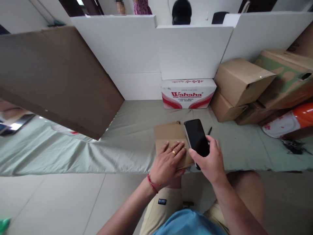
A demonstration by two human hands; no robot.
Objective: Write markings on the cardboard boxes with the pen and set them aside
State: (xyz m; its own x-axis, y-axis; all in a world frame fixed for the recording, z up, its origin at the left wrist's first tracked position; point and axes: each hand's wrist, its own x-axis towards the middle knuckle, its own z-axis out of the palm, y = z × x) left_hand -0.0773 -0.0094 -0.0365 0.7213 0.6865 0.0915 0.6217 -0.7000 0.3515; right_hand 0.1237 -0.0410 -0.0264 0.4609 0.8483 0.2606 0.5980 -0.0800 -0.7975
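My left hand (168, 163) lies flat, fingers spread, on a small brown cardboard piece (168, 135) that rests on the pale green mat (122, 143). A ring sits on one finger and a red string circles the wrist. My right hand (210, 160) grips a black smartphone (197, 137) with a dark screen, holding it just right of the cardboard. A thin dark pen (209, 131) lies on the mat just beyond the phone.
A white Wahaha carton (188, 93) stands against white foam boards (193, 52). Brown cardboard boxes (241, 81) pile up at right beside an orange-and-white object (290, 122). A large brown cardboard sheet (53, 75) leans at left. People show behind the boards.
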